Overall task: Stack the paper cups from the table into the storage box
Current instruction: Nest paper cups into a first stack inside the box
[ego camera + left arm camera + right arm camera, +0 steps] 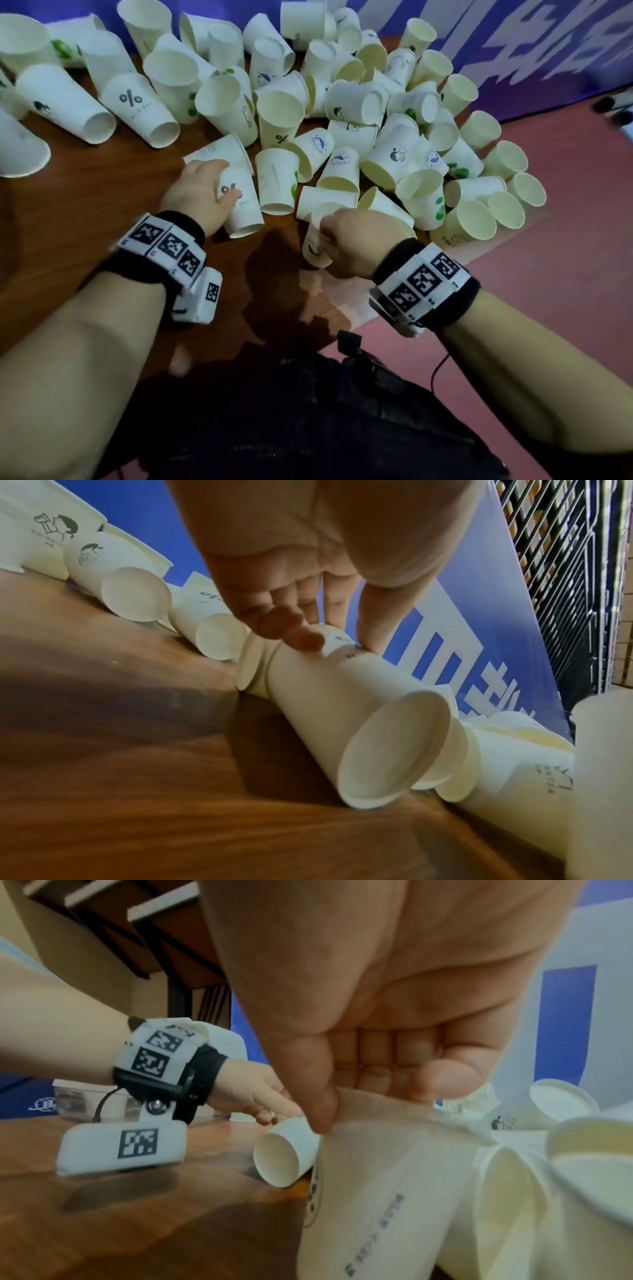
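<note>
Several white paper cups (394,144) lie scattered and tipped over across the brown table (85,205). My left hand (205,195) grips a cup with a "%" print (241,209) that lies on its side; in the left wrist view thumb and fingers (291,631) pinch this cup (342,710) near its rim. My right hand (342,240) holds another cup (313,246) at the table's front edge, thumb and fingers (322,1112) curled over its rim (377,1177). A clear plastic storage box (75,1102) stands behind my left wrist.
The cup pile (479,192) reaches the table's right edge, beyond which is pink floor (565,291). A blue banner wall (513,51) backs the table. Bare wood lies in front of my left hand (85,240).
</note>
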Available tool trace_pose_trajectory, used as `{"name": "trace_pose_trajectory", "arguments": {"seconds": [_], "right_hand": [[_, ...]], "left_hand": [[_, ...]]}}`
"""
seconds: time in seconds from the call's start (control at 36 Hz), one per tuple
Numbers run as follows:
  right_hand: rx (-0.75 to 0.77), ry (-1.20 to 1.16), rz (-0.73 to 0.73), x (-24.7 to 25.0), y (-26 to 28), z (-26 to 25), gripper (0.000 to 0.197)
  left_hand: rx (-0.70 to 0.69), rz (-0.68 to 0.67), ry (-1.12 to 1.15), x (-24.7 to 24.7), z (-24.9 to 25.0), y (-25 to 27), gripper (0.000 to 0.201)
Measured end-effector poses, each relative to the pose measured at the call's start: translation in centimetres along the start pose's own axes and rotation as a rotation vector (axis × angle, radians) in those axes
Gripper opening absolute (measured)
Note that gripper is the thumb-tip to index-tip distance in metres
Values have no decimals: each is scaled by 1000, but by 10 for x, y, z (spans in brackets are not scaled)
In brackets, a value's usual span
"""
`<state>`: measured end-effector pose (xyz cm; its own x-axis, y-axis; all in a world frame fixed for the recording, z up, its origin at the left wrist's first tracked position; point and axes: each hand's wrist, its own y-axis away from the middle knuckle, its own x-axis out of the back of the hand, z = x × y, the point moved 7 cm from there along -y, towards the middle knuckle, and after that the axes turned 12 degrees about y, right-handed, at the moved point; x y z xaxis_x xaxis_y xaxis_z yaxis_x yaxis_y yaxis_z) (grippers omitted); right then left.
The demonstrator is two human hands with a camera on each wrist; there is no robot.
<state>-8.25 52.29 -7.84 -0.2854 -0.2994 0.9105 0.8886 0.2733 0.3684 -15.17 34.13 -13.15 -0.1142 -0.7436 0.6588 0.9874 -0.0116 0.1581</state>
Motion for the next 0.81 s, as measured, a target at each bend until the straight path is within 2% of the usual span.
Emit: {"name": "trace_pose_trajectory", "arguments": {"seconds": [0.08,0.19,0.31,0.39,0.58,0.81], "right_hand": [[15,18,63,8,-1,4,16],[52,1,153,30,0,3,15],[104,-27,248,59,0,-12,19],[154,-60,317,85,-2,-35,16],[288,-118,502,154,-1,-125,21],[391,-190,607,203,0,-248,19]], "left_hand": [[-4,25,1,4,2,1,40],[-60,65,25,27,6,13,23],[-105,105,75,67,10,37,20],[-142,182,92,108,10,63,17],[-238,444,73,232,-16,145,12],[-249,626,-78,360,-85,229,15]]}}
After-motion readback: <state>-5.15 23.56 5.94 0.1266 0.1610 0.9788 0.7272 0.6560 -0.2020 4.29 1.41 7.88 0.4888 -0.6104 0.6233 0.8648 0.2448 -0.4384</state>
